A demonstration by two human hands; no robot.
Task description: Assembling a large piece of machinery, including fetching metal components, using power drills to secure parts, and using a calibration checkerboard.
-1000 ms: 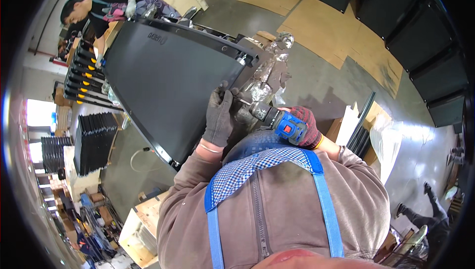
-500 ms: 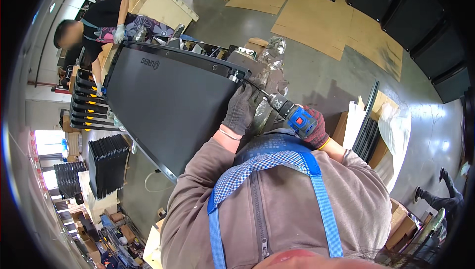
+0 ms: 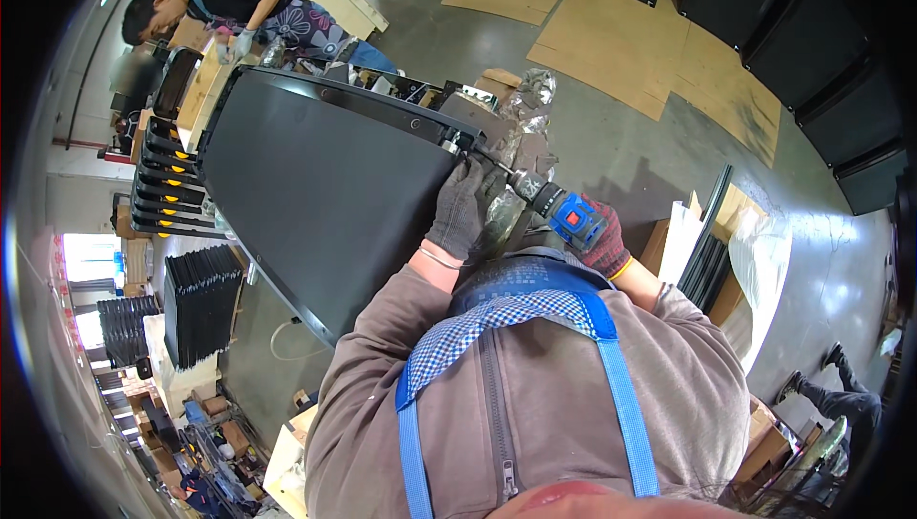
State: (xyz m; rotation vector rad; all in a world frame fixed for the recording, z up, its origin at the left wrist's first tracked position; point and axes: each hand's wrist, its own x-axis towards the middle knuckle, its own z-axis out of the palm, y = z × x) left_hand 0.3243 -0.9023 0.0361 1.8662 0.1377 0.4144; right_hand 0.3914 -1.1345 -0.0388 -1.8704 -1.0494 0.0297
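A large black treadmill-like deck panel point(image 3: 315, 194) lies in front of me, its right corner close to my hands. My right hand point(image 3: 604, 237), in a dark red knit glove, is wrapped round the grip of a blue and black cordless drill point(image 3: 576, 221). The drill's long thin bit points up and left to a metal fitting point(image 3: 453, 145) at the panel's corner. My left hand point(image 3: 458, 209), in a dark grey glove, is at that same corner with its fingers curled close to the bit's tip. What those fingers pinch is hidden.
A co-worker point(image 3: 224, 8) in a flowered apron stands at the panel's far left end. Foil-wrapped supports point(image 3: 532, 104) stand just beyond my hands. Stacked black parts point(image 3: 202, 304) are at left, a carton of black rails point(image 3: 709, 252) at right, and cardboard sheets point(image 3: 611, 42) on the floor beyond.
The co-worker has drawn back from the panel's left end, and both their hands are now together near its far corner. My hands and the drill stay at the right corner, shifted only slightly.
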